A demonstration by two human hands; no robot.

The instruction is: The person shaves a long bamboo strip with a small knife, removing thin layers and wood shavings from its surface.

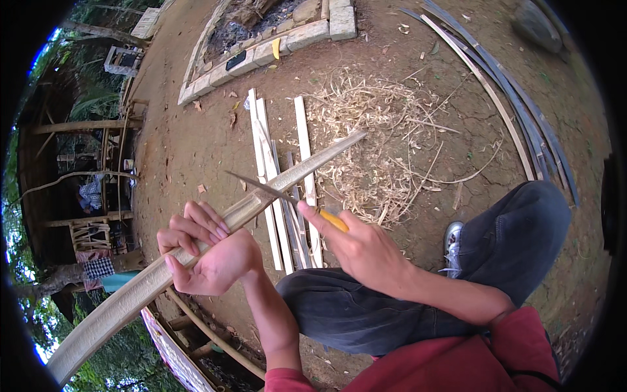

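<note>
Left hand and right hand, both curled in a grip.
Left hand sits at 8 o'clock, left forearm pointing toward 11; right hand sits at 5 o'clock, one finger stretched toward 10, right forearm slanting in from 4.

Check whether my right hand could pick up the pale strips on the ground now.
Probably not: the right hand is gripping the yellow-handled knife, and the long strip in the left hand passes in front of the pale strips.
</note>
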